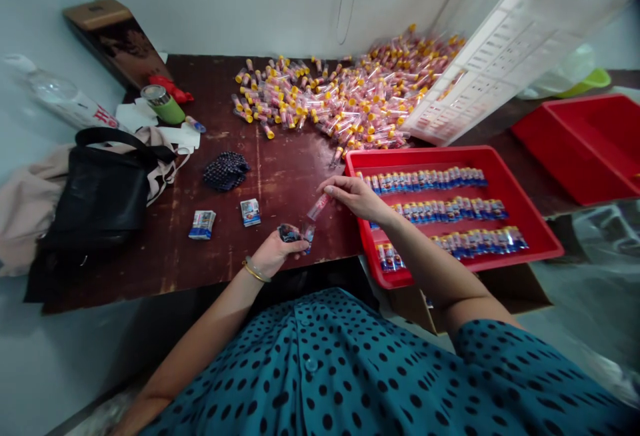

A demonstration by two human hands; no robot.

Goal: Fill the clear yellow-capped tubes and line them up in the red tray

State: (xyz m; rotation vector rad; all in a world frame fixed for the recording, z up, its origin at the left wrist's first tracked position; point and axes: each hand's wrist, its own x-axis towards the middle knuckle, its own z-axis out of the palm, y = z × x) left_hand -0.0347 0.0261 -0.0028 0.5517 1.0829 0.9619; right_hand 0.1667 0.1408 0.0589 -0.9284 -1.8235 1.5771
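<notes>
My right hand (pixel 356 197) pinches a small clear tube (pixel 319 207) with pink in it, its cap end under my fingers. The tube slants down toward my left hand (pixel 273 253). Closed fingers of that hand hold a small blue-printed packet (pixel 309 235), open-looking and partly see-through, along with something dark that I cannot make out. On the brown table (pixel 170 249), left of my hands, lie two small stacks of printed pieces, a nearer stack (pixel 201 225) and a farther stack (pixel 251 212). Beneath my right forearm a red tray (pixel 537 253) holds rows of blue-labelled tubes (pixel 445 210).
A large heap of yellow-capped tubes (pixel 350 99) covers the table's back. Against it leans a white slotted crate (pixel 480 69). To the left are a black bag (pixel 100 196), a dark dotted cloth (pixel 226 171) and a green-banded can (pixel 164 105). Another red bin (pixel 575 149) stands far right.
</notes>
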